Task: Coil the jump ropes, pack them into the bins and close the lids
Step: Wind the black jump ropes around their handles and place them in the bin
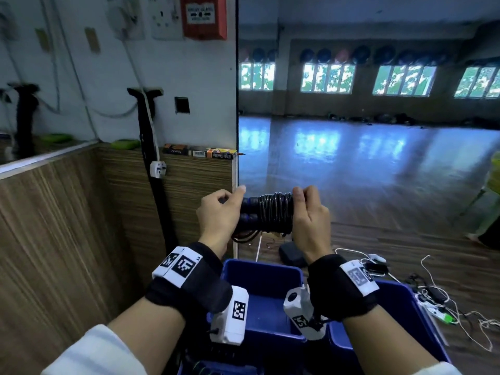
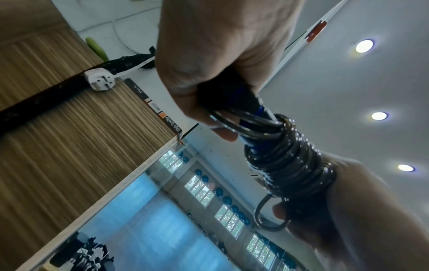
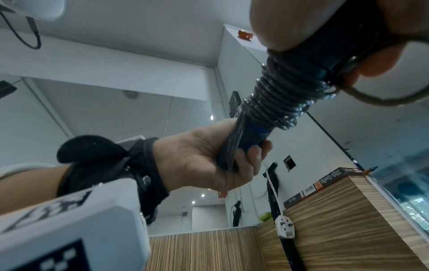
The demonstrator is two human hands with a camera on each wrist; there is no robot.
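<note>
Black cord was wound tightly around the blue handles of a jump rope (image 1: 273,212), held level in the air above two open blue bins (image 1: 266,277) on the floor. Left hand (image 1: 217,217) curled around the handles' left end; right hand (image 1: 309,215) gripped the coiled right end, where a small loop (image 2: 269,216) stuck out.

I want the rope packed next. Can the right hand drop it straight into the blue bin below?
Probably yes: the blue bin sits open, lidless, under the coiled rope, though the left hand also grips it.
</note>
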